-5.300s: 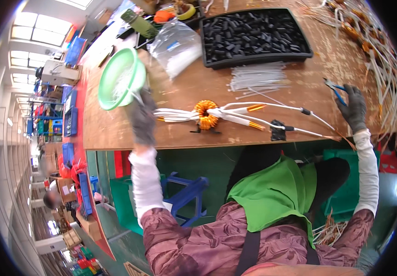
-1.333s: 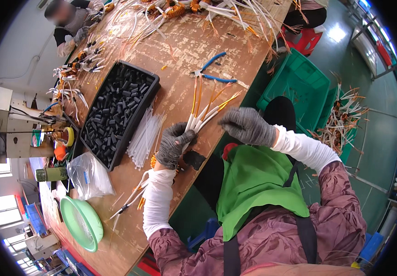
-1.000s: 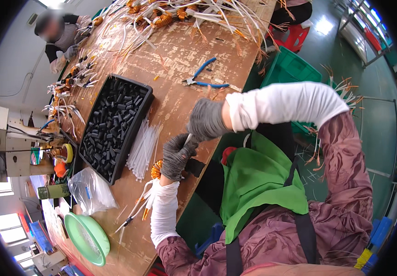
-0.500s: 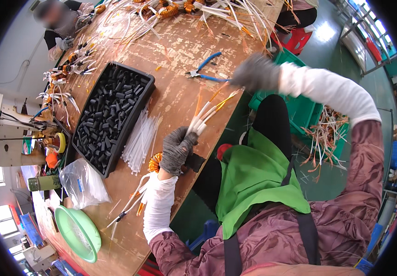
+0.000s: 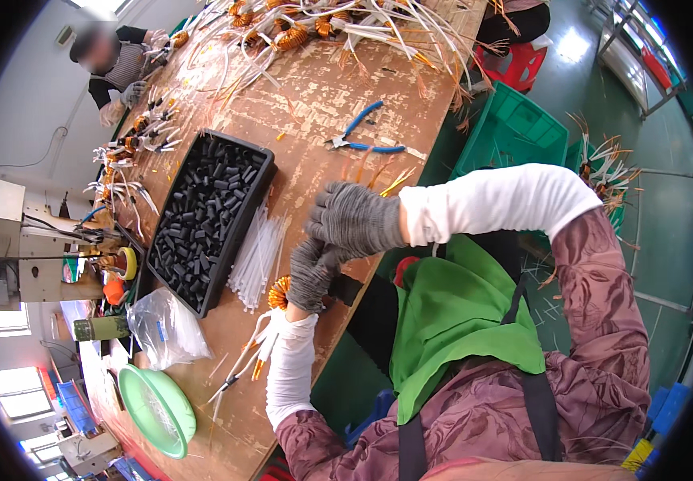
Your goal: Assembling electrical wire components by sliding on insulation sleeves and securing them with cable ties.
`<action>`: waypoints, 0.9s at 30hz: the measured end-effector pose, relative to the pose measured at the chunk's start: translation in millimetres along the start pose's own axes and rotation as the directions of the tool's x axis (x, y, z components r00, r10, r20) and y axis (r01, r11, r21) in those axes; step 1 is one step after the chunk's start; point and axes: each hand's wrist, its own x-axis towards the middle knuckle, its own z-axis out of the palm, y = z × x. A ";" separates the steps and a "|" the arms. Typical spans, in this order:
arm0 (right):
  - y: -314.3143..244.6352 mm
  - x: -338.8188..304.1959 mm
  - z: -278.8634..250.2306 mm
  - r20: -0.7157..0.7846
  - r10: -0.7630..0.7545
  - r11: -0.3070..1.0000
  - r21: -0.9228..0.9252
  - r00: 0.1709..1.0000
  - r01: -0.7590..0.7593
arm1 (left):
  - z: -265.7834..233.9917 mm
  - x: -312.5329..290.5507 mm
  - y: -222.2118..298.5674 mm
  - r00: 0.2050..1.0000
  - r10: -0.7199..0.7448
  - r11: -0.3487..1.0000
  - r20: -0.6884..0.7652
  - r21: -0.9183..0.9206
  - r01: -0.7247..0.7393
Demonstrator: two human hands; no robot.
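Observation:
My left hand (image 5: 312, 274), in a grey knit glove, is closed around a bundle of wires near the table edge. Right above it, touching it, my gloved right hand (image 5: 354, 218) has its fingers curled over the same bundle. Bare copper and yellow wire ends (image 5: 396, 183) stick out past the right hand; the white sleeved part between is covered by the gloves. An orange copper-wound ring coil (image 5: 279, 293) shows beside my left hand. White-sleeved leads (image 5: 261, 346) with dark and orange ends trail below it on the table.
A black tray (image 5: 262, 180) of short black tubes stands left of my hands, with white cable ties (image 5: 257, 260) alongside. Blue-handled cutters (image 5: 362, 144) lie farther off. A plastic bag (image 5: 166, 329), a green basin (image 5: 182, 401), coils at the back, and a green crate (image 5: 515, 128) are around.
My right hand has come left and down from the wire ends to the left hand, closing over the bundle. The view has shifted slightly; the left hand keeps its hold.

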 end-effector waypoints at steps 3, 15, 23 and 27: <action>17.6 -9.8 8.7 0.404 0.112 0.986 0.065 0.908 -0.151 | 7.8 -0.2 8.4 0.999 -0.022 0.992 -0.033 0.123 0.025; 173.5 -103.0 -92.0 0.207 0.253 0.843 -0.527 0.945 -0.110 | 1.9 -6.5 6.2 0.997 -0.058 0.990 -0.046 0.123 0.063; 49.9 -14.4 -102.6 0.239 -0.234 0.849 -0.423 0.942 0.318 | 1.9 -4.3 -14.7 0.984 0.179 0.931 -0.017 0.325 -0.164; -100.0 36.2 -67.8 0.352 -0.199 0.919 -0.256 0.914 0.299 | 7.0 9.5 -26.4 0.990 0.139 0.963 -0.002 0.234 -0.135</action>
